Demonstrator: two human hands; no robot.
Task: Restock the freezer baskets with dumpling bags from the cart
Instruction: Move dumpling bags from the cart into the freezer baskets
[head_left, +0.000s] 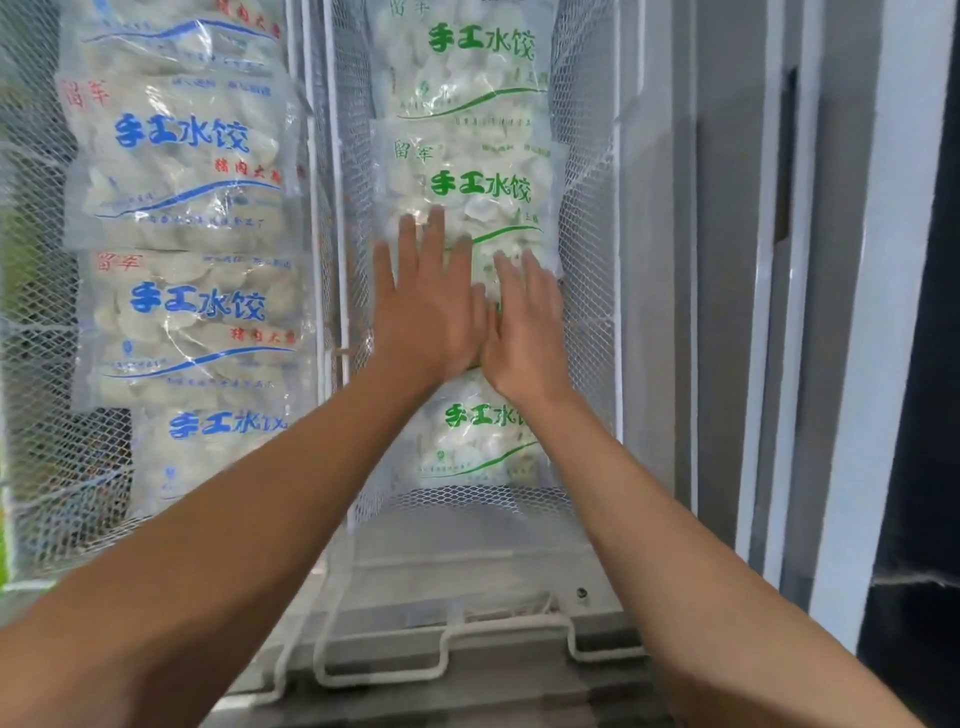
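Clear dumpling bags with green print lie stacked in the right wire mesh basket (587, 291). The middle green-print bag (483, 182) has both hands flat on its lower part. My left hand (426, 301) presses it with straight, spread fingers. Beside it, touching it, my right hand (524, 322) presses the same bag with straight fingers. Another green-print bag (483, 441) shows below my wrists, and one more (467, 57) lies above. The left basket (41, 415) holds several bags with blue print (182, 156). The cart is out of view.
A white wire divider (332, 208) separates the two baskets. The freezer's white front rim and a looped wire handle (447, 644) sit below my forearms. Grey and white panels (753, 312) stand to the right, with a dark gap at the far right.
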